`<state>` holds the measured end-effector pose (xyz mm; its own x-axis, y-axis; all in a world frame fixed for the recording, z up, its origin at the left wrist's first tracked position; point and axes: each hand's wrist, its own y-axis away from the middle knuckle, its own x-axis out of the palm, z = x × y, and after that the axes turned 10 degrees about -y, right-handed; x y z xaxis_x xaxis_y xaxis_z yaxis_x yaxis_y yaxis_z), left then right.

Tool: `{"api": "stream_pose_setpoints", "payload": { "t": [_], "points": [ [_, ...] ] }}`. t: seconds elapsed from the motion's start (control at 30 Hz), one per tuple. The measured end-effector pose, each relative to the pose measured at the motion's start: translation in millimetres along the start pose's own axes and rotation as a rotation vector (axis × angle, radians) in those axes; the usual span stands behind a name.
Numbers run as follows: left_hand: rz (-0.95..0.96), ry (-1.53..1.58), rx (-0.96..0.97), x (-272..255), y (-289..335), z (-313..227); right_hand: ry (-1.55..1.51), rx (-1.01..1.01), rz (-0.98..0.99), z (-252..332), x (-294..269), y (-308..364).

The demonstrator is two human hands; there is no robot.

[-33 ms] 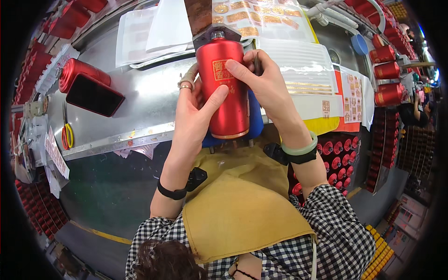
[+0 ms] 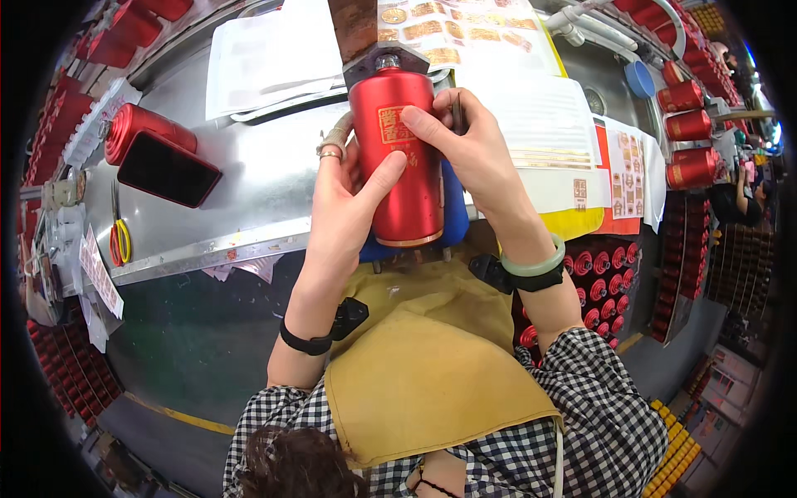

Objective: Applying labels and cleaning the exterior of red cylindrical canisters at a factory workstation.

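A red metallic bottle (image 2: 407, 195) with a gold square label lies in front of me on a blue support (image 2: 455, 207), its neck against a dark metal holder (image 2: 365, 62). My left hand (image 2: 344, 187) wraps its left side, thumb on the front, and wears a ring and a finger covering. From the right, my right hand (image 2: 473, 145) presses its thumb at the label's edge. A slim dark tool (image 2: 457, 114) is tucked in that hand's curled fingers; its exact kind is unclear.
On the metal bench at left are another red bottle (image 2: 145, 129), a black phone (image 2: 168, 168) and yellow-handled scissors (image 2: 122, 241). Gold sticker sheets (image 2: 448, 33) and clear strips (image 2: 540, 124) lie behind and to the right, near a blue cup (image 2: 639, 79). Several red bottles (image 2: 598, 290) stand below.
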<state>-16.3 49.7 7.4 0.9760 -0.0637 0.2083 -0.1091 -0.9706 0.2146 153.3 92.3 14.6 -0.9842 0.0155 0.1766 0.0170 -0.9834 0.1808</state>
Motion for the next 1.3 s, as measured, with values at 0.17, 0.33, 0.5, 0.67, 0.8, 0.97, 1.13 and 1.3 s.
{"api": "stream_pose_setpoints", "payload": {
  "t": [0.17, 0.33, 0.5, 0.67, 0.8, 0.97, 1.13, 1.3],
  "points": [
    [0.007, -0.002, 0.008, -0.3, -0.1, -0.4, 0.02, 0.011, 0.003, 0.5, -1.9, -1.0],
    [0.019, -0.031, 0.033, -1.5, -0.4, 2.0, 0.021, 0.044, 0.02, 10.1, -2.2, -0.2],
    [0.007, -0.026, 0.03, 0.9, 0.9, 1.4, 0.066, -0.184, 0.074, 23.4, -11.5, -4.4],
    [-0.027, -0.067, 0.053, 1.7, 1.6, 5.7, 0.625, -0.748, 0.113, 56.9, -1.7, -3.9],
    [-0.021, -0.044, 0.045, 2.9, 3.1, -0.5, 0.95, -0.933, 0.408, 61.0, 4.9, -20.2],
    [-0.103, -0.027, 0.06, -21.3, 7.8, 9.8, 0.993, -1.226, 0.376, 56.7, -4.7, -30.3],
    [-0.242, 0.004, 0.04, -48.9, 8.0, 12.1, 0.793, -1.216, 0.796, 26.3, -26.9, 32.6],
    [-0.236, 0.025, 0.079, -43.1, 10.4, 10.0, 0.883, -1.247, 0.471, 53.4, -20.7, -4.8]
  ]
}}
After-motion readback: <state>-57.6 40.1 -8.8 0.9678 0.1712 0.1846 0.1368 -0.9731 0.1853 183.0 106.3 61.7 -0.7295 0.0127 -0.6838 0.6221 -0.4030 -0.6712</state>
